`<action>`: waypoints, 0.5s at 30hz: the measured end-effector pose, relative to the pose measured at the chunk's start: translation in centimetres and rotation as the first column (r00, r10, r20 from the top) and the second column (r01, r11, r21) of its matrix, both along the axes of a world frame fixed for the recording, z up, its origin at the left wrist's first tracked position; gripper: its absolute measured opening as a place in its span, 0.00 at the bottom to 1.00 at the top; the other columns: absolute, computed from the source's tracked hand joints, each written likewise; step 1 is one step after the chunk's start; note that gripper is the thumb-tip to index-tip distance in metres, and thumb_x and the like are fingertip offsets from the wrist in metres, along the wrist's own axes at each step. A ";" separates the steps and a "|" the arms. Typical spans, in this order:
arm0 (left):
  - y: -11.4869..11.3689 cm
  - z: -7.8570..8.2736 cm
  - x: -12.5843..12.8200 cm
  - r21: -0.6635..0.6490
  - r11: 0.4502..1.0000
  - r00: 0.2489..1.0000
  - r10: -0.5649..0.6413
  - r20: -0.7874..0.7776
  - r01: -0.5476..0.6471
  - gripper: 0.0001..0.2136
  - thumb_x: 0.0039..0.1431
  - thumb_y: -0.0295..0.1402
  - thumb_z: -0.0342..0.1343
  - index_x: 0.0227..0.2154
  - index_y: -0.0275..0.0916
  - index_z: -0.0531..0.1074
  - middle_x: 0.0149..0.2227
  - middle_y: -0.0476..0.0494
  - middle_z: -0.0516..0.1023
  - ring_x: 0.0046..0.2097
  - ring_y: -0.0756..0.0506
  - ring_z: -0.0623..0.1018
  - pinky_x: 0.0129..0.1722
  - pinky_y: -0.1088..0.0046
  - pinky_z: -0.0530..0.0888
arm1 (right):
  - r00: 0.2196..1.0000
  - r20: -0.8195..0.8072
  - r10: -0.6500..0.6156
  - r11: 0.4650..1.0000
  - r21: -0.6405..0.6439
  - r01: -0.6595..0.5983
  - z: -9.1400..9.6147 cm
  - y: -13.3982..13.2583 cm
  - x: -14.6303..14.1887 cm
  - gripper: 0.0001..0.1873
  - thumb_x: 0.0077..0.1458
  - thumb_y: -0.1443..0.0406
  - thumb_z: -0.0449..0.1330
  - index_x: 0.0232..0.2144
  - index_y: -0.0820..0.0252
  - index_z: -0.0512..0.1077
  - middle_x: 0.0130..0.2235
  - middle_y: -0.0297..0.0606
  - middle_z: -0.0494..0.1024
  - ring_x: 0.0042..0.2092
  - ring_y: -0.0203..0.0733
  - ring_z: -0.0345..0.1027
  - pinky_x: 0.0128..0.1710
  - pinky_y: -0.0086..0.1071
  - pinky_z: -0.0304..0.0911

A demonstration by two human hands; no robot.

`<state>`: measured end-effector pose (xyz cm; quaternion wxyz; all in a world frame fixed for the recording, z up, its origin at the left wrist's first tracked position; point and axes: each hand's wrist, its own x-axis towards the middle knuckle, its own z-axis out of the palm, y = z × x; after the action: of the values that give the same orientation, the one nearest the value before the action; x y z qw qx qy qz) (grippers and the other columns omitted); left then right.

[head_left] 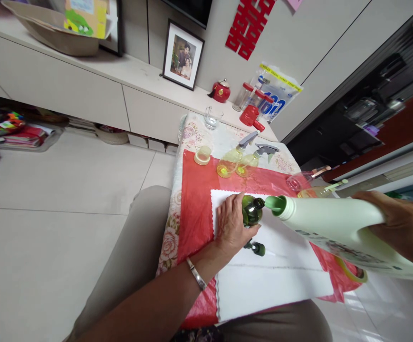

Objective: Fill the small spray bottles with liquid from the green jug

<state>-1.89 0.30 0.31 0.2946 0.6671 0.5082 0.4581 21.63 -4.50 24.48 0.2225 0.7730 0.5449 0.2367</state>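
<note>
My left hand [233, 221] is wrapped round a small dark green bottle [252, 213], which stands uncapped on a white cloth [273, 278]. A large pale green detergent jug [331, 213] lies tilted on its side in the air, gripped at its handle by my right hand [402, 225]. The jug's green spout [273, 203] is close to the bottle's mouth; whether liquid flows between them I cannot tell. Just in front of my left hand a dark green pump top [258, 248] rests on the cloth.
Two spray bottles [229, 161] and a pale cap [202, 155] stand on the red plastic sheet [195, 209] beyond the cloth. A glass cup [212, 118] is at the table's far edge. Two bottles [301, 181] and a tape roll [352, 270] are at the right.
</note>
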 end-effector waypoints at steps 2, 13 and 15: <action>0.0 0.0 0.0 -0.009 1.000 1.000 -0.003 0.001 0.003 0.43 0.44 0.34 0.71 0.61 0.45 0.55 0.59 0.38 0.70 0.60 0.33 0.71 0.59 0.49 0.70 | 1.000 0.000 0.009 1.000 0.002 -0.009 0.0 0.0 0.0 0.22 0.49 0.49 0.52 0.48 0.30 0.72 0.31 0.32 0.77 0.25 0.46 0.67 0.26 0.33 0.57; 0.0 0.1 -0.1 -0.015 1.000 1.000 -0.011 -0.001 0.011 0.42 0.45 0.34 0.71 0.61 0.44 0.55 0.59 0.38 0.70 0.60 0.34 0.71 0.59 0.50 0.70 | 0.999 0.019 0.046 0.999 0.027 -0.047 -0.1 -0.2 0.2 0.23 0.48 0.50 0.54 0.48 0.29 0.72 0.32 0.32 0.77 0.26 0.47 0.68 0.25 0.33 0.57; 0.0 0.1 -0.1 -0.016 1.000 1.000 -0.008 -0.002 0.008 0.42 0.45 0.34 0.71 0.61 0.44 0.55 0.59 0.38 0.70 0.60 0.34 0.71 0.59 0.50 0.70 | 0.999 0.025 0.045 0.999 0.024 -0.046 -0.2 -0.2 0.2 0.23 0.48 0.49 0.54 0.48 0.29 0.72 0.30 0.32 0.77 0.25 0.47 0.67 0.26 0.32 0.57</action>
<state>-1.98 0.33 0.39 0.3015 0.6673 0.5093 0.4522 21.83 -4.69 24.31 0.2143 0.7601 0.5566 0.2579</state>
